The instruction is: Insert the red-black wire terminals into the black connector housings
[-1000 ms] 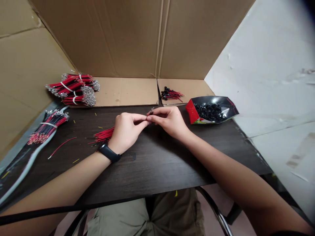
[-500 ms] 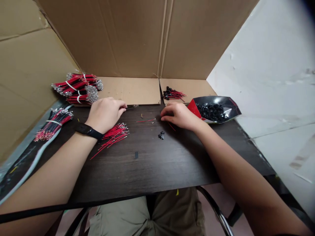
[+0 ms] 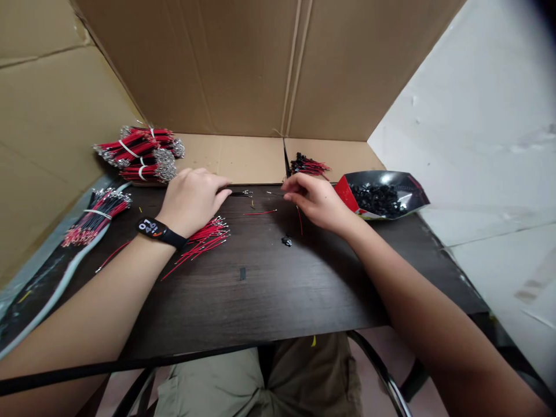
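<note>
My left hand (image 3: 195, 194), with a black band on its wrist, is closed on several black wires (image 3: 241, 193) whose metal ends stick out past the fingertips. My right hand (image 3: 315, 198) pinches a thin black wire (image 3: 277, 194) with its metal tip pointing left. A red wire (image 3: 300, 220) hangs below the right fingers; its upper end is hidden. Between the hands lies a single red wire (image 3: 259, 212). Loose red wires (image 3: 206, 238) are spread beside my left wrist. A few small black connectors (image 3: 286, 241) lie in front of my right hand.
A red-and-black box (image 3: 414, 191) holding many small black pieces stands at right. Wires with black connectors (image 3: 309, 166) lie on cardboard behind my right hand. Tied red-and-black wire bundles (image 3: 134, 153) are stacked at back left; another bundle (image 3: 95, 217) lies nearer. Cardboard walls enclose the table.
My right hand now shows a black wire's metal tip pointing left from its fingers. My left fingertips have shifted slightly right, and more of the black wires shows beyond them.
</note>
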The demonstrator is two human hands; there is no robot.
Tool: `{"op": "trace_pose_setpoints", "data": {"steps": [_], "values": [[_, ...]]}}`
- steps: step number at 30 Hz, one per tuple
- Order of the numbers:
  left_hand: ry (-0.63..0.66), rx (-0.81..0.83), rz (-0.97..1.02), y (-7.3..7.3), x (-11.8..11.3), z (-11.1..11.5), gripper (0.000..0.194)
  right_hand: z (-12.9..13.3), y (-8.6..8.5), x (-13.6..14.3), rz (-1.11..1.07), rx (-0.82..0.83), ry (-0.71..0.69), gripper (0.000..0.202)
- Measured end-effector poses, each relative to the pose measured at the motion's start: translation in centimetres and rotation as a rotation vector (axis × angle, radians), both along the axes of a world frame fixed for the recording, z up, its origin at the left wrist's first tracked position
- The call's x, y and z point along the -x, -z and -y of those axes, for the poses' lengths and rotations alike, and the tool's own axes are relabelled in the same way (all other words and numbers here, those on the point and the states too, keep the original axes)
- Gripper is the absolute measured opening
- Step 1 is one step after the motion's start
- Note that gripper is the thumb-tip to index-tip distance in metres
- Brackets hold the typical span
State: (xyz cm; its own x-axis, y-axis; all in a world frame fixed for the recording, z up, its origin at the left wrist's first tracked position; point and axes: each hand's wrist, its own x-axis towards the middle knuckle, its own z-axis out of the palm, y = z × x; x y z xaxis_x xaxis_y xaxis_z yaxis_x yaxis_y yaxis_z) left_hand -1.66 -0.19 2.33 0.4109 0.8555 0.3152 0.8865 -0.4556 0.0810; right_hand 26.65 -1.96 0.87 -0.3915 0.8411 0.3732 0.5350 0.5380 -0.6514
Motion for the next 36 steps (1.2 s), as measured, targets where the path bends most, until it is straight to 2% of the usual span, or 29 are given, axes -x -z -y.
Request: {"op": "trace_pose_setpoints", "data": {"steps": [2,4,6,9,12,15,18,20,23,26,30,36], "values": [[0.028,0.041,0.277,-0.2,-0.9,0.8,0.032,0.2,0.0,0.5,-0.102,-0.003,0.010,0.003],[0.118,0.198,0.565,-0.3,-2.0,1.7,0.026,0.4,0.1,1.0,-0.144,-0.021,0.014,0.006],[0.213,0.363,0.750,-0.2,-3.1,2.4,0.031,0.6,0.1,1.3,-0.153,-0.041,0.019,0.006],[0.233,0.492,0.895,0.1,-4.2,3.1,0.033,1.0,0.0,1.8,-0.159,-0.031,0.025,0.007],[0.166,0.494,0.992,0.4,-4.8,3.4,0.027,1.6,0.0,2.5,-0.206,0.030,0.008,0.009],[0.135,0.484,1.050,0.2,-4.9,3.4,0.029,2.1,0.2,3.1,-0.286,0.098,-0.050,0.014],[0.121,0.421,1.018,-0.8,-4.1,2.9,0.029,1.9,0.5,3.2,-0.314,0.100,-0.029,0.020],[0.086,0.275,0.921,-1.5,-3.0,2.4,0.025,1.5,0.6,2.8,-0.298,0.065,0.045,0.018],[0.029,0.053,0.656,-1.8,-1.0,1.3,0.024,0.9,0.6,2.1,-0.275,0.014,0.125,0.015],[0.112,-0.057,0.316,-0.8,0.3,0.3,0.030,0.6,0.6,1.7,-0.246,-0.028,0.153,0.012],[0.090,-0.026,0.065,0.5,0.3,-0.5,0.030,0.8,0.7,1.7,-0.144,-0.060,0.159,0.011],[0.158,-0.005,0.016,0.8,-0.2,-1.1,0.034,0.6,1.6,1.5,0.128,-0.116,0.043,0.005]]}}
